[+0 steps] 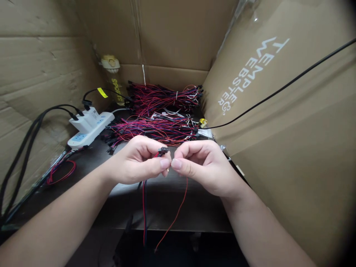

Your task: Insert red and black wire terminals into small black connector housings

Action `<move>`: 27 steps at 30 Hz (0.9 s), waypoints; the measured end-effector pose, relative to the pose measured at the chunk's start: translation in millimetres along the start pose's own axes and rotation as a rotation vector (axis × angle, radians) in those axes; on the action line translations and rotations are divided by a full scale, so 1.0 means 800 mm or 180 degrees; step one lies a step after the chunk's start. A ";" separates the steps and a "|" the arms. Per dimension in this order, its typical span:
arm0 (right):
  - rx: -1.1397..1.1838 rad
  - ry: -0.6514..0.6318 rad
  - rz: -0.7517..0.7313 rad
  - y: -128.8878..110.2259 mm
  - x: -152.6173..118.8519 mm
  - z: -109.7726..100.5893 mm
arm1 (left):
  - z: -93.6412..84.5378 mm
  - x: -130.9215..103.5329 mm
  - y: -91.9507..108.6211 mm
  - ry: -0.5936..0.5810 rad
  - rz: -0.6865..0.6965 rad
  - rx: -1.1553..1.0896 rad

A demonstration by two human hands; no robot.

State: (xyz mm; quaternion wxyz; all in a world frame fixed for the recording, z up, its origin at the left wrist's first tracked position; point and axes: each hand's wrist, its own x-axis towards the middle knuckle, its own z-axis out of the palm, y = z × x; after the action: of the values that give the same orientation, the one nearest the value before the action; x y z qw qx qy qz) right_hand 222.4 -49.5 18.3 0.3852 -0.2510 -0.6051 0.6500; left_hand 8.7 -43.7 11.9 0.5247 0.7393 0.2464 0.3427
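Note:
Between the thumb and fingers of my left hand [141, 160] is a small black connector [163, 150], its slotted end pointing up and to the right. Red and dark blue wires [144, 215] hang down below that hand. My right hand [204, 165] pinches a thin orange-red wire [182, 204], whose loose end dangles lower down. The fingertips of both hands nearly meet, and a tiny metallic tip [167, 170] shows beside my left thumb.
Two bundles of red and dark wires, the rear [158, 98] and the front [150, 128], lie beyond my hands. A white power strip [91, 131] stands at the left. Cardboard walls [292, 111] surround the dark table [194, 218]; a black cable [267, 98] crosses at right.

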 end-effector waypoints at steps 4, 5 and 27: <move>-0.0055 0.0091 -0.0097 0.001 0.002 0.002 | -0.001 0.003 0.000 0.0128 0.0058 0.0037; -0.0033 0.0105 -0.0126 0.001 0.002 0.002 | -0.001 0.003 0.001 0.0134 0.0086 0.0092; -0.2451 0.0891 -0.1128 0.018 0.006 0.001 | 0.000 0.017 0.001 0.0708 -0.0485 0.1290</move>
State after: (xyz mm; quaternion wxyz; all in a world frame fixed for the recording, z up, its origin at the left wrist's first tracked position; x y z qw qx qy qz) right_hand 216.1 -46.1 4.8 0.4473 -0.3542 -0.7787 0.2611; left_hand 17.9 -34.3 16.2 0.3596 0.7664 0.4214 0.3250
